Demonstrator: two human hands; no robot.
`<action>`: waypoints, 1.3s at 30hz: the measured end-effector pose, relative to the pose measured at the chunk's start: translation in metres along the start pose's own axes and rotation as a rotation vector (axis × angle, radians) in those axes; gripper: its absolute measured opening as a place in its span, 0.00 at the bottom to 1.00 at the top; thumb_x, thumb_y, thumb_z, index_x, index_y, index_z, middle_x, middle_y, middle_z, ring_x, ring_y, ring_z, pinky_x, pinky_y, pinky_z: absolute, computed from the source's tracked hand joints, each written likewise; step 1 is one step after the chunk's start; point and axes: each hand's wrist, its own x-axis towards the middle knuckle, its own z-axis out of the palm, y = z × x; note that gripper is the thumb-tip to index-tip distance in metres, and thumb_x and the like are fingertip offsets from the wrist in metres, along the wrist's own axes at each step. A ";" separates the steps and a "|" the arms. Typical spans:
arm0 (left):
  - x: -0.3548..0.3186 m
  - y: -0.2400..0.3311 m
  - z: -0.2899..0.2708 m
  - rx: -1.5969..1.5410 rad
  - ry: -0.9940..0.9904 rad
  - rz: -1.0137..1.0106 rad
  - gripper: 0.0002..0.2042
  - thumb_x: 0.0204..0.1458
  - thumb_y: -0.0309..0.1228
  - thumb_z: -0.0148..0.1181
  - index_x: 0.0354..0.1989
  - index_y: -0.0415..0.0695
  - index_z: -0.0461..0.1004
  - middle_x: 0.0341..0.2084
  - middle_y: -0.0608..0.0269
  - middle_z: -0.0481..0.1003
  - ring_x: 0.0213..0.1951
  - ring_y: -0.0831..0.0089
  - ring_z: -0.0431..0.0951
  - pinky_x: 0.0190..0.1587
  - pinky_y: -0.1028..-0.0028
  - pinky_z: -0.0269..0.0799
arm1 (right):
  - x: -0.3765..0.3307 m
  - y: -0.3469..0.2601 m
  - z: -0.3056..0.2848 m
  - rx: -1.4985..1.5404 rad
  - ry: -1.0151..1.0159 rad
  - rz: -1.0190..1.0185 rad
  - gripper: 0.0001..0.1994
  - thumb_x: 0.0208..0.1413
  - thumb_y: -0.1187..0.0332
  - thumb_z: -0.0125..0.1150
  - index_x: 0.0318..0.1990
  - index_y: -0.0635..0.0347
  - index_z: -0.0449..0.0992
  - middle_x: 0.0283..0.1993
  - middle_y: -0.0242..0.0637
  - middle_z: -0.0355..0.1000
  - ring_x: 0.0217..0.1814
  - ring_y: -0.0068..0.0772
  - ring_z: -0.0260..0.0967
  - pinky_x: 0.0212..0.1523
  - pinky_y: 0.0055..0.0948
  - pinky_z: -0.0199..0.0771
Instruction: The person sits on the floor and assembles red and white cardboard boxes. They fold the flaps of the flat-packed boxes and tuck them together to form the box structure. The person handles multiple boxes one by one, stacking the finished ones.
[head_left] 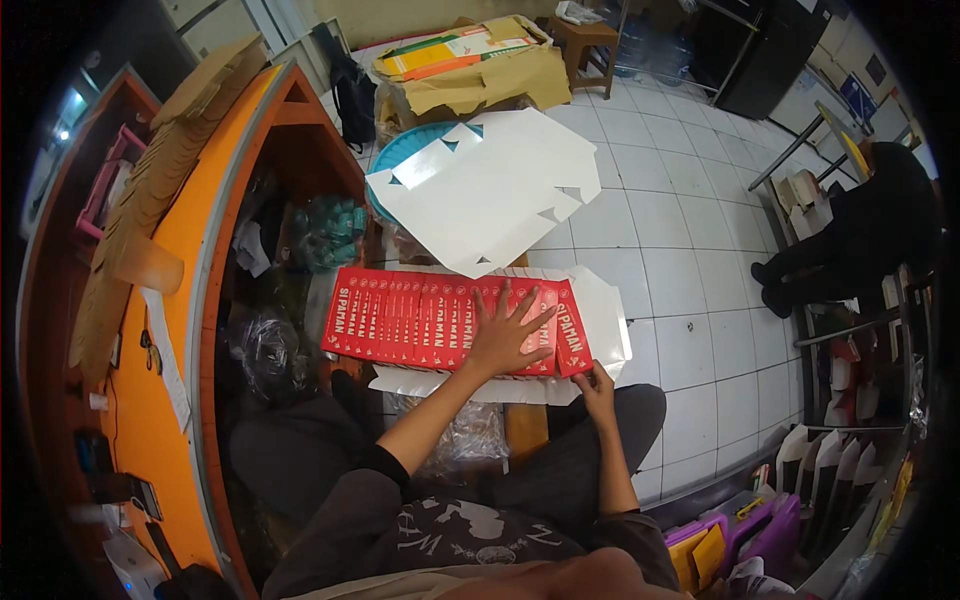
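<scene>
A row of flat red boxes (400, 315) with white lettering stands packed side by side in front of me, on a white cardboard sheet (602, 310). My left hand (502, 338) lies spread over the tops toward the row's right end, its fingers apart. At that end, the last red box (570, 328) sits slightly tilted away from its neighbours. My right hand (597, 393) pinches this box's near lower corner; the fingertips are partly hidden. Just beyond the row, a large white die-cut cardboard blank (490, 190) rests over a blue basket (425, 145).
An orange counter (180, 330) with stacked brown cardboard (150, 200) runs along my left. Clear plastic bags (275, 350) lie beside it. Farther off is a paper-covered bundle (475, 65). At right, a person in dark clothes (860, 220) stands by shelves; purple folders (740, 535) stand nearer.
</scene>
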 end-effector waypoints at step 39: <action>-0.005 -0.007 0.002 0.021 0.008 0.068 0.38 0.46 0.64 0.46 0.65 0.60 0.55 0.67 0.64 0.49 0.68 0.52 0.43 0.53 0.23 0.25 | -0.006 0.029 0.035 -0.259 -0.227 -0.125 0.09 0.56 0.76 0.51 0.44 0.64 0.73 0.40 0.43 0.70 0.44 0.41 0.67 0.48 0.33 0.66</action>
